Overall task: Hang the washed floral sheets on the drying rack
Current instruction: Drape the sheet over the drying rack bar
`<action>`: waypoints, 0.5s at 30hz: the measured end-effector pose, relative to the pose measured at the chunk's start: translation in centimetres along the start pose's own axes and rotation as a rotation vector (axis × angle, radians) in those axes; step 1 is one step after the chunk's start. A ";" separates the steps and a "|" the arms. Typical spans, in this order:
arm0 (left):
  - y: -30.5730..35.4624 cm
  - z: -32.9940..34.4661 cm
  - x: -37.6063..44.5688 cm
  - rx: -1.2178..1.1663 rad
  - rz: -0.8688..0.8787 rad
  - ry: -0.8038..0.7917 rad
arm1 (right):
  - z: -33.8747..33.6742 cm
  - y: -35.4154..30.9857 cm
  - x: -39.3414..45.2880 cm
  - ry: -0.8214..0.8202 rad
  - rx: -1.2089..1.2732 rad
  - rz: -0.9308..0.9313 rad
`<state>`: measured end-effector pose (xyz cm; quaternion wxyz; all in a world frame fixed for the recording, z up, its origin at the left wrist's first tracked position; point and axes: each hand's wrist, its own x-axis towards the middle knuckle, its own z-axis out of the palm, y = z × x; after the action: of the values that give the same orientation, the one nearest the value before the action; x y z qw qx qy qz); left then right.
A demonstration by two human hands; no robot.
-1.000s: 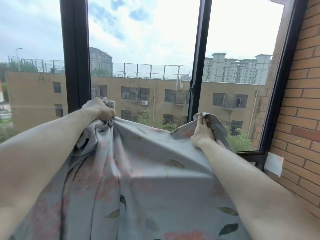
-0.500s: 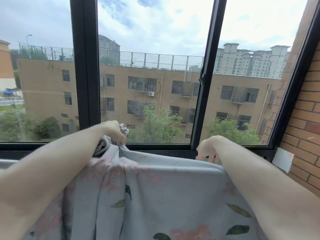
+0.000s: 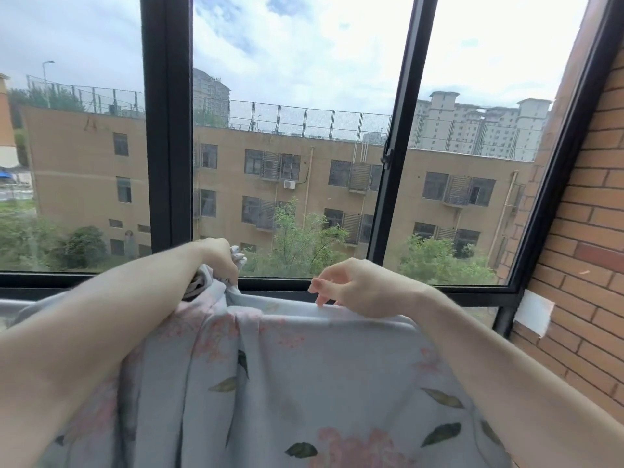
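Left forearm: enters from the lower left of the frame and rises toward the centre.
Left hand (image 3: 218,258): just left of centre, fingers curled tight round a bunched corner of the floral sheet (image 3: 304,383), which pokes out above the knuckles.
Floral sheet: pale blue-grey with pink blossoms and dark green leaves, filling the lower middle of the frame. Its top edge runs level from the left hand to the right hand and folds away over something hidden beneath; the near side hangs down toward the bottom edge in long creases.
Drying rack: covered by the cloth, so its bar cannot be made out.
Right hand (image 3: 363,287): right of centre, fingers loosely bent and pointing down, tips at the sheet's top fold; whether they pinch the cloth or only touch it cannot be told.
Right forearm: slants down to the lower right corner, lying over the sheet.
Window frame (image 3: 167,130): black, with uprights across the upper half and a sill bar just behind the hands.
Outside: tan apartment blocks, green trees, cloudy sky.
Brick wall (image 3: 587,231): right edge of the frame, beside the window.
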<state>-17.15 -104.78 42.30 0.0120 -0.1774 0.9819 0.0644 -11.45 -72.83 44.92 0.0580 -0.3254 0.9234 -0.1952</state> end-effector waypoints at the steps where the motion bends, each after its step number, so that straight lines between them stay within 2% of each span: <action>1: 0.1 0.0 -0.1 0.010 0.006 0.000 | 0.8 -0.5 -1.1 0.000 0.001 -0.024; 5: 0.2 0.3 -0.3 0.009 0.020 -0.033 | 2.6 -2.3 -2.9 -0.010 -0.013 -0.100; 11: -0.2 0.8 -0.4 0.082 -0.024 -0.274 | 1.9 -3.0 -3.3 -0.151 0.012 -0.101; 13: -0.8 0.3 -0.7 0.029 -0.076 -0.323 | 1.8 -3.2 -3.3 -0.170 0.026 -0.102; 15: -0.9 -0.7 -2.0 -0.048 -0.110 -0.300 | 1.7 -3.4 -3.3 -0.191 0.031 -0.097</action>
<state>-14.98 -105.07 42.97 0.1578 -0.2195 0.9561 0.1129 -6.53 -73.79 44.69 0.1412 -0.3858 0.8937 -0.1802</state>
